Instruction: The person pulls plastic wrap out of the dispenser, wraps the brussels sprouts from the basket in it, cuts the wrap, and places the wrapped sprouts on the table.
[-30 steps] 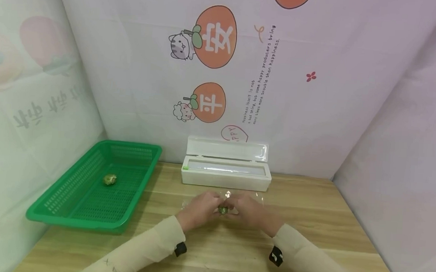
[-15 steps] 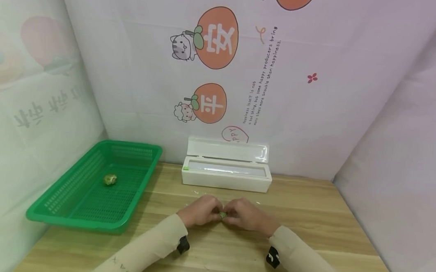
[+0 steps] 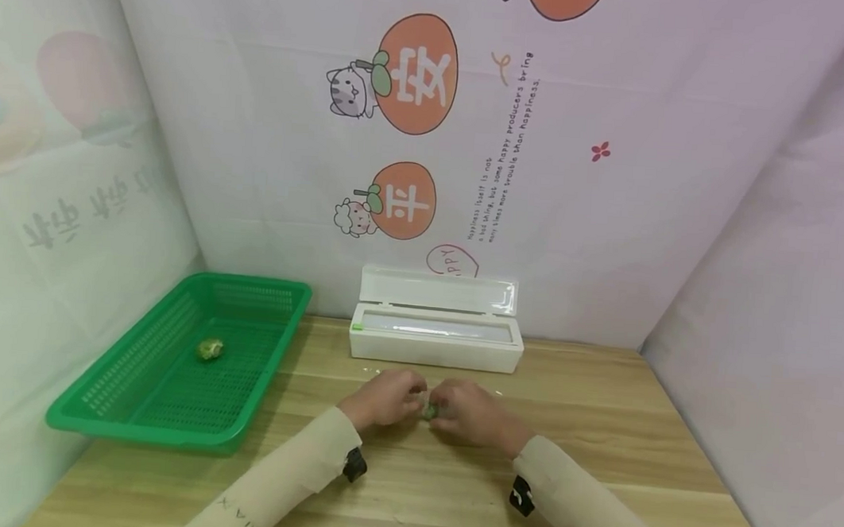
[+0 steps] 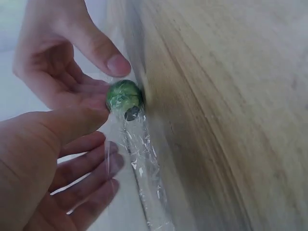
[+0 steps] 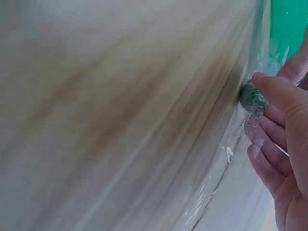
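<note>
A small round green thing (image 4: 124, 98), perhaps a vegetable, lies on a sheet of clear cling film (image 4: 147, 166) on the table. Its lower end shows a dark spot in the left wrist view. My right hand (image 3: 475, 412) pinches it, with the thumb over it and the fingers behind. My left hand (image 3: 385, 397) is close beside it; its thumb reaches the green thing and its loosely bent fingers are behind the film. In the head view, the green thing (image 3: 432, 411) sits between both hands, partly hidden.
A white cling film dispenser (image 3: 435, 350) with its clear lid raised stands behind the hands. On the left is a green basket (image 3: 261, 394) holding one small greenish thing (image 3: 210, 349). Printed cloth walls (image 3: 541, 182) enclose the wooden table (image 3: 599, 432).
The hands have come toward me, then lifted slightly. Between half a second ago and now, the left hand has moved a little away from the green thing, and film shows between the hands.
</note>
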`<state>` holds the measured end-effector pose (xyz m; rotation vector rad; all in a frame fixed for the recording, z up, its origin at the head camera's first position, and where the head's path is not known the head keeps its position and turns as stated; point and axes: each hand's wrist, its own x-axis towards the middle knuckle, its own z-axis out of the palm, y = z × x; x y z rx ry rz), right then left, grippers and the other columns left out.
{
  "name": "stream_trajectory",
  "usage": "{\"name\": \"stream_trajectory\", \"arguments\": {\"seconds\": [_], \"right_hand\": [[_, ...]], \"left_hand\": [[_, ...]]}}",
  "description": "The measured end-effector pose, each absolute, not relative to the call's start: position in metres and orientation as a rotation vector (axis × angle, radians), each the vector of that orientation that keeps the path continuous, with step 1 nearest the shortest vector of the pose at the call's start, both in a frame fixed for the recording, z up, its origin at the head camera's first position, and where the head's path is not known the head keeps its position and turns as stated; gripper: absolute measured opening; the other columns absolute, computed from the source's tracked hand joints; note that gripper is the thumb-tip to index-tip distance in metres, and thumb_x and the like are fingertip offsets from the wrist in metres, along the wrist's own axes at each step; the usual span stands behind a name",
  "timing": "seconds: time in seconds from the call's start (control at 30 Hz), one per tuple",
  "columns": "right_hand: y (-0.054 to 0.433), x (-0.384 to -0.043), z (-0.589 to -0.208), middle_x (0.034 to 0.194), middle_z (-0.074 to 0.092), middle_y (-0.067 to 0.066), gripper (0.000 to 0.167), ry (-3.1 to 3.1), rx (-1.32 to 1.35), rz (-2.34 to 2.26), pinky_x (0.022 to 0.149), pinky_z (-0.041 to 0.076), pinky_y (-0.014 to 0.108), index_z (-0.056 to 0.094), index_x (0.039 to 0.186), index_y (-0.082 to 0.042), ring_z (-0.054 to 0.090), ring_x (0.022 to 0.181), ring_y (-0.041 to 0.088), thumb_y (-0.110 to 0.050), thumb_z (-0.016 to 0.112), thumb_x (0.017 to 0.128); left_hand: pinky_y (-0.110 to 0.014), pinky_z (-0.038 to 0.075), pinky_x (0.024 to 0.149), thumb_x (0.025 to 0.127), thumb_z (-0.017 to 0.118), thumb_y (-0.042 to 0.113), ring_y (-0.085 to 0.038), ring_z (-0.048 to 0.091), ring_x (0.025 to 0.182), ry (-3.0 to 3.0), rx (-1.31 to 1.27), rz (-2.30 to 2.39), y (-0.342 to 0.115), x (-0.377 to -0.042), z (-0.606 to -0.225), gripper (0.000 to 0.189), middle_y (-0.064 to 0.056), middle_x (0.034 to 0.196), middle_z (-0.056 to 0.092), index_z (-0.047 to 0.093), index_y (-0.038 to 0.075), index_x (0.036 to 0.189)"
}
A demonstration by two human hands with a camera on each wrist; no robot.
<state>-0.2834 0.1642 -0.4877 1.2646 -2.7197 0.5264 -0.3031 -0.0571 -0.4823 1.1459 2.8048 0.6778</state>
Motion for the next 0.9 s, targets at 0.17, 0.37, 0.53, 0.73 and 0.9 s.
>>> {"name": "stream_trajectory", "arguments": {"seconds": [0.17,0.37,0.53,0.73,0.9], "right_hand": [[0.165,-0.294,-0.489,0.099,0.078,-0.002,0.02,-2.802,1.203,0.513,0.08,0.06,0.022,0.077,0.106,-0.009,0.069,0.088,0.005,-0.021,0.084,0.092],[0.166,-0.296,-0.485,0.107,0.078,-0.002,0.027,-2.879,1.098,0.542,0.089,0.062,0.028,0.077,0.113,-0.01,0.072,0.098,0.01,-0.026,0.084,0.092],[0.167,-0.296,-0.478,0.109,0.078,0.004,0.027,-2.833,1.031,0.582,0.091,0.063,0.037,0.077,0.112,-0.008,0.073,0.103,0.02,-0.022,0.085,0.091],[0.168,-0.299,-0.479,0.103,0.079,0.006,0.02,-2.764,1.107,0.632,0.088,0.063,0.033,0.078,0.106,-0.006,0.074,0.098,0.021,-0.012,0.084,0.089],[0.167,-0.304,-0.485,0.103,0.079,0.007,0.023,-2.706,1.154,0.557,0.087,0.063,0.034,0.077,0.107,-0.005,0.073,0.096,0.021,-0.012,0.087,0.087]], "left_hand": [[-0.032,0.062,0.096,0.096,0.077,0.013,-0.02,0.073,0.109,2.872,1.263,0.637,-0.055,-0.298,-0.481,0.024,-0.005,0.117,0.079,0.076,0.007,0.119],[-0.025,0.061,0.085,0.088,0.085,0.012,-0.013,0.069,0.094,2.931,1.299,0.568,-0.046,-0.299,-0.489,0.021,0.0,0.102,0.077,0.078,0.011,0.108],[-0.023,0.06,0.079,0.086,0.087,0.011,-0.008,0.067,0.084,2.937,1.261,0.599,-0.04,-0.31,-0.496,0.017,0.002,0.095,0.077,0.078,0.012,0.1],[-0.02,0.057,0.075,0.09,0.082,0.009,-0.004,0.063,0.079,2.874,1.224,0.68,-0.034,-0.32,-0.494,0.009,0.003,0.092,0.078,0.08,0.011,0.099],[-0.026,0.061,0.081,0.09,0.081,0.007,-0.013,0.07,0.088,2.896,1.204,0.656,-0.034,-0.32,-0.489,0.014,-0.002,0.098,0.079,0.08,0.008,0.104]]}}
